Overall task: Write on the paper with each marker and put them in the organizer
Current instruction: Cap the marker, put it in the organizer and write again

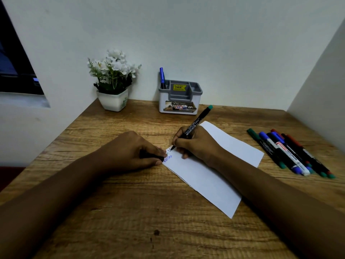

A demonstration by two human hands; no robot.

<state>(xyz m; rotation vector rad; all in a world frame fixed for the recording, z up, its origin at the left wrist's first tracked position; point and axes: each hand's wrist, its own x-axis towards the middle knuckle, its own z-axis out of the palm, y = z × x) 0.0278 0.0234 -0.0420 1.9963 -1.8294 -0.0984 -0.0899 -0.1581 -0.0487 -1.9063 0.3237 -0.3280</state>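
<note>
Bare wooden table (pixel 141 124) lies open between white flower pot (pixel 113 100), grey-white plastic organizer (pixel 179 101) and white paper sheet (pixel 214 176).

The left hand (pixel 134 152) closes over a dark object (pixel 151 155), identity unclear. The right hand (pixel 196 144) covers part of the paper (pixel 214 176). The green lettering (pixel 169 150) there is too small to read. Both forearms are cut off at the frame edge.
</note>
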